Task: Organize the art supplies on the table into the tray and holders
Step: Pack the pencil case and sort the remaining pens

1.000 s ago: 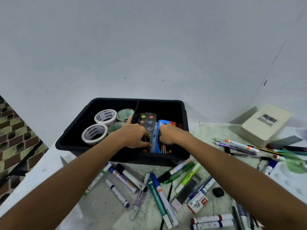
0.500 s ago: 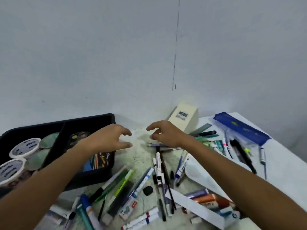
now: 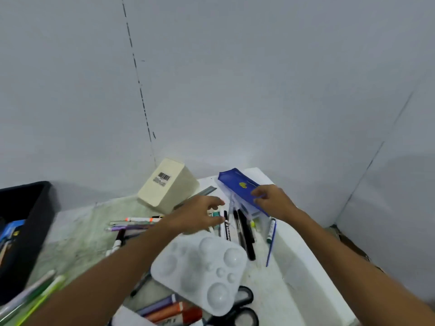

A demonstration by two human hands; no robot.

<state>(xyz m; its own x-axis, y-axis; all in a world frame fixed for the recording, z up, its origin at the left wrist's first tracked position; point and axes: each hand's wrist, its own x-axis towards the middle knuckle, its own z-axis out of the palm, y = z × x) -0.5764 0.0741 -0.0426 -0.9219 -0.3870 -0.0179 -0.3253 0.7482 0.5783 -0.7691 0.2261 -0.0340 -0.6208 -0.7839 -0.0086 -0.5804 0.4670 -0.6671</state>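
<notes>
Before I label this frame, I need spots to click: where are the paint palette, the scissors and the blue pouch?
paint palette (image 3: 200, 267), head view, middle of its white top.
scissors (image 3: 244, 302), head view, black handle loops.
blue pouch (image 3: 237, 184), head view, blue flap.

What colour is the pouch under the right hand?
Dark blue pouch with a small yellow mark, touched by the right hand; head view.

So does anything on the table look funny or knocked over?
Yes. The cream holder lies tipped on its side near the wall, barcode label up, so it cannot hold anything yet. The white paint palette sits crooked on top of loose markers and black scissors, not flat on the table.
</notes>
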